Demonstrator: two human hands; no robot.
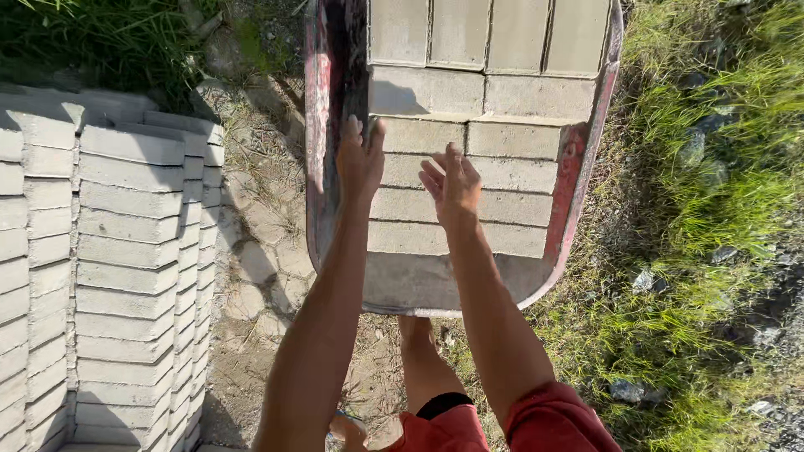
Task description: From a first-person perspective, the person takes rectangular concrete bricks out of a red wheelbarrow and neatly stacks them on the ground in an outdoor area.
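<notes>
At centre frame our left hand and right hand hover, fingers spread and empty, over grey paving blocks stacked in a red wheelbarrow; we judge them heavy, rigid, rough; best gripped by their long edges; more blocks stand at left.

An outdoor building site: stacked concrete pavers, a brick-loaded wheelbarrow, dirt, grass.

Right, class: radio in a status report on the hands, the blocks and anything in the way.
Left hand, right hand open over grey blocks in red wheelbarrow. Neither grips. Nothing blocks them.
</notes>
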